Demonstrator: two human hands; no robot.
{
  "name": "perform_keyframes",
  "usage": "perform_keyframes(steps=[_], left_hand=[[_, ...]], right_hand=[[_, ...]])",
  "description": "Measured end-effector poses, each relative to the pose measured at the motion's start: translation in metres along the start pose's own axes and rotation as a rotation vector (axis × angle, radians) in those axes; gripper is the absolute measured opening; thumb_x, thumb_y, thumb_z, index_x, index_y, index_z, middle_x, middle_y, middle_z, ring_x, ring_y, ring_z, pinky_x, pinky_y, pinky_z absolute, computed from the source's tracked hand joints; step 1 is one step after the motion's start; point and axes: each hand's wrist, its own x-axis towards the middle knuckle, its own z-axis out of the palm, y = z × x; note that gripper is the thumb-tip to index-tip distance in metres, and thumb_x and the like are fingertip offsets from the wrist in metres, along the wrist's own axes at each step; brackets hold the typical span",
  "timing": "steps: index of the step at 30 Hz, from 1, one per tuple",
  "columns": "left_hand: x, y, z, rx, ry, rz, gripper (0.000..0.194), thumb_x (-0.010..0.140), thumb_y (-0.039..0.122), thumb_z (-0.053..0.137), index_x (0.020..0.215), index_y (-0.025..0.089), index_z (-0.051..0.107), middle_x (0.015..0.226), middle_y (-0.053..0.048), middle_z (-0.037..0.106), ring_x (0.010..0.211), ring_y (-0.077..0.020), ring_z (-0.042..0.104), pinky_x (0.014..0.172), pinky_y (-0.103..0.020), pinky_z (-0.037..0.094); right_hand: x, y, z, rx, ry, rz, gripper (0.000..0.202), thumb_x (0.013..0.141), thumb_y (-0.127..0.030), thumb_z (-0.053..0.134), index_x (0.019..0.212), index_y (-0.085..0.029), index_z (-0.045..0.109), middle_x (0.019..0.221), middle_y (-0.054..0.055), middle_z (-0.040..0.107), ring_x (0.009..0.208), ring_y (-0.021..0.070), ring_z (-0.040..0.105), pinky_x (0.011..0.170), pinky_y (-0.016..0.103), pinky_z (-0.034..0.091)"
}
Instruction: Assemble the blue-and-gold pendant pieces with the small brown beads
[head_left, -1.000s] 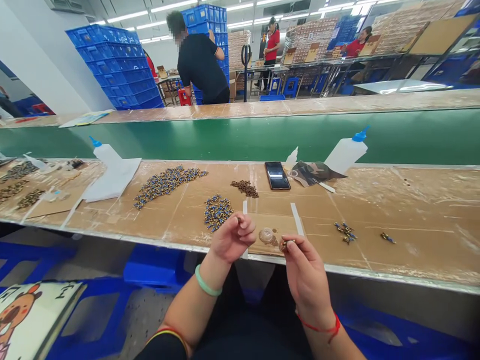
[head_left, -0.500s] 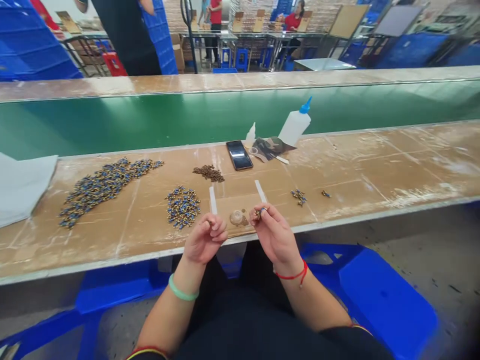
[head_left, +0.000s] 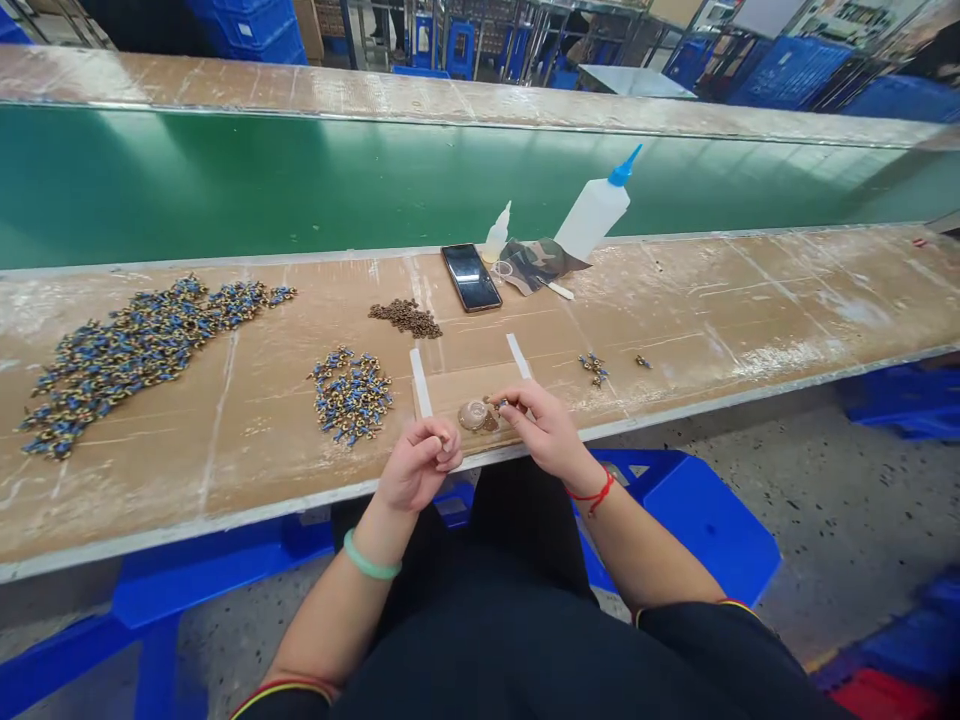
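Currently left hand (head_left: 418, 464) nearly closed, pinching tiny piece (head_left: 443, 439); right hand (head_left: 546, 426) pinching metallic part (head_left: 503, 404) near disc (head_left: 474, 415).

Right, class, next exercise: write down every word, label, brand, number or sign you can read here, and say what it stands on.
No text can be read anywhere.
Blue crate: a pale mark, too small and blurred to read.
Large white bottle: no lettering visible.
Phone: dark screen, no readable text.
Blue-and-gold pieces: too small to tell whether they are marked.
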Motion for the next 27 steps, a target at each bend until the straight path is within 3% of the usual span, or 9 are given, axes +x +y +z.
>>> perform_keyframes(steps=[10,27], left_hand=[[-0.001,-0.008,0.006,-0.045,-0.011,0.003,0.039,0.066,0.044,0.097,0.07,0.018,0.068,0.059,0.004,0.047,0.052,-0.0075,0.034,0.053,-0.025,0.024],[0.0,-0.01,0.012,-0.034,0.029,0.013,0.044,0.062,0.048,0.097,0.069,0.019,0.065,0.059,0.004,0.046,0.052,-0.0075,0.033,0.054,-0.028,0.025]], right_hand=[[0.001,0.004,-0.002,-0.063,-0.075,-0.039,0.018,0.101,-0.03,0.056,0.097,-0.023,0.072,0.085,0.005,0.069,0.085,0.0229,0.061,0.081,0.039,0.049],[0.004,0.002,-0.01,-0.15,-0.12,-0.114,0.02,0.103,-0.032,0.054,0.096,-0.024,0.071,0.082,0.005,0.069,0.081,0.0236,0.06,0.078,0.04,0.048]])
